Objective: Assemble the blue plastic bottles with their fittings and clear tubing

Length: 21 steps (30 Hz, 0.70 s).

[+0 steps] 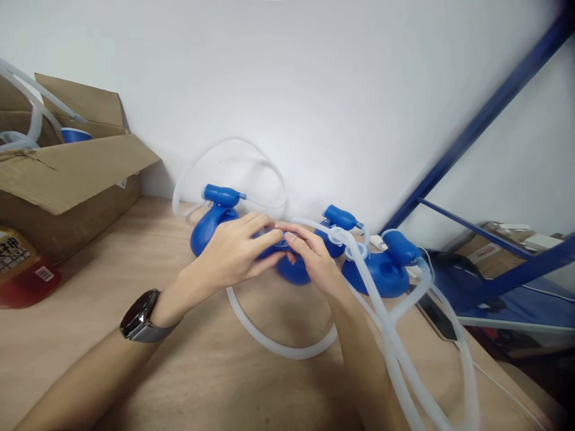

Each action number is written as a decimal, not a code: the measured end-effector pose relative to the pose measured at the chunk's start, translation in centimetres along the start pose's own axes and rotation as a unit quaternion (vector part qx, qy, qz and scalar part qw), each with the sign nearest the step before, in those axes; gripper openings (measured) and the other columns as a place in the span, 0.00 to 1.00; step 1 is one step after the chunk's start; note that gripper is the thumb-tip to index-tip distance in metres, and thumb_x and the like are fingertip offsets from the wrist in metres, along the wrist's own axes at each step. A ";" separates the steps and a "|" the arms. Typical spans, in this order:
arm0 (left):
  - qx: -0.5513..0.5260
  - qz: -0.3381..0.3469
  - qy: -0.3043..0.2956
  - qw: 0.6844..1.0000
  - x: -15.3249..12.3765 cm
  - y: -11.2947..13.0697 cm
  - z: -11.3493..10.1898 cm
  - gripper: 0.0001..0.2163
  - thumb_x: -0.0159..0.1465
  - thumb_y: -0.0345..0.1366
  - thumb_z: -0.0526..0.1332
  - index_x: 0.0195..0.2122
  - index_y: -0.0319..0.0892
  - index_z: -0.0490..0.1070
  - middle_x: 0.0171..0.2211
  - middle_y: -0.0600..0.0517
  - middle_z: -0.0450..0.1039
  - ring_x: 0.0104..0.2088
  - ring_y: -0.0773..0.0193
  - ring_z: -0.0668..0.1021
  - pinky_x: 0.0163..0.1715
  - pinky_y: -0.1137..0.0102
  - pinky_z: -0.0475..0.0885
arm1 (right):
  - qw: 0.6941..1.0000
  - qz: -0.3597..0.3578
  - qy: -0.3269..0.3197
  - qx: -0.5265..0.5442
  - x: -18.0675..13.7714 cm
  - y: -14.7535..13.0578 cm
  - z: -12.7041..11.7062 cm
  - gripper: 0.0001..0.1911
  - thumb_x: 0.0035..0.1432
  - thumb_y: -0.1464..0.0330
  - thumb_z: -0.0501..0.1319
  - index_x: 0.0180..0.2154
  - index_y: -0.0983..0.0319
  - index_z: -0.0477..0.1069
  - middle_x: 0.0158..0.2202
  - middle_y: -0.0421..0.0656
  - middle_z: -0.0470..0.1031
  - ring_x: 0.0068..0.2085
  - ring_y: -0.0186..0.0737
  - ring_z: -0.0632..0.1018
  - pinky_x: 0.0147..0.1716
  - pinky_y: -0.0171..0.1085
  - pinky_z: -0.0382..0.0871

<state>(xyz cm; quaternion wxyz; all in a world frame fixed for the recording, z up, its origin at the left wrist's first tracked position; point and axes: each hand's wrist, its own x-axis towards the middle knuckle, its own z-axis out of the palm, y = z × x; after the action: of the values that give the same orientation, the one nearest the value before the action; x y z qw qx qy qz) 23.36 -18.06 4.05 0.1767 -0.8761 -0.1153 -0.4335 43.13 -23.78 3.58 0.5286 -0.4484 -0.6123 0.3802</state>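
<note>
My left hand (233,248), with a watch (142,317) on its wrist, closes its fingers around a small blue plastic part (281,242). From the other side my right hand (317,257) pinches the same part between thumb and fingers. Most of it is hidden by my fingers. Just beneath the hands sits a rounded blue plastic body (293,272). To the left stands a blue plastic vessel (200,236) with a blue funnel-like head (221,195) on top. Beyond my right hand are another blue head (340,216) and a blue vessel (375,278) with translucent hoses (381,299).
A cardboard box (81,173) with hoses and a blue piece inside stands at the left, behind a bottle of red liquid (29,281). A hose (287,350) loops across the wooden table. At right lie a phone (435,314) and a blue metal shelf frame (485,131).
</note>
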 end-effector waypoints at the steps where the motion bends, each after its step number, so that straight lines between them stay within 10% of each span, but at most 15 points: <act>1: 0.004 -0.003 0.005 1.000 0.0 0.0 0.0 0.08 0.75 0.40 0.62 0.47 0.42 0.76 0.45 0.45 0.80 0.41 0.58 0.81 0.37 0.66 0.72 | 1.000 -0.003 -0.004 -0.009 0.0 0.1 0.0 0.22 0.64 0.52 0.64 0.50 0.60 0.81 0.28 0.37 0.70 0.29 0.35 0.70 0.30 0.35 0.65; 21: 0.009 0.064 0.044 0.997 0.1 -1.2 0.2 0.06 0.76 0.33 0.60 0.42 0.41 0.76 0.46 0.44 0.81 0.41 0.59 0.79 0.38 0.64 0.74 | 0.989 -0.112 -0.002 -0.096 0.2 1.9 -0.1 0.25 0.71 0.56 0.58 0.63 0.58 0.77 0.45 0.46 0.81 0.45 0.44 0.79 0.53 0.45 0.76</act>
<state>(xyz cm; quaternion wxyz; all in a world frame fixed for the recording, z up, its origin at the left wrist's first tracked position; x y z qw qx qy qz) 23.15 -16.88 4.31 0.2166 -0.8603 -0.0553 -0.4582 43.48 -23.04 1.83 0.5210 -0.4246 -0.6939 0.2587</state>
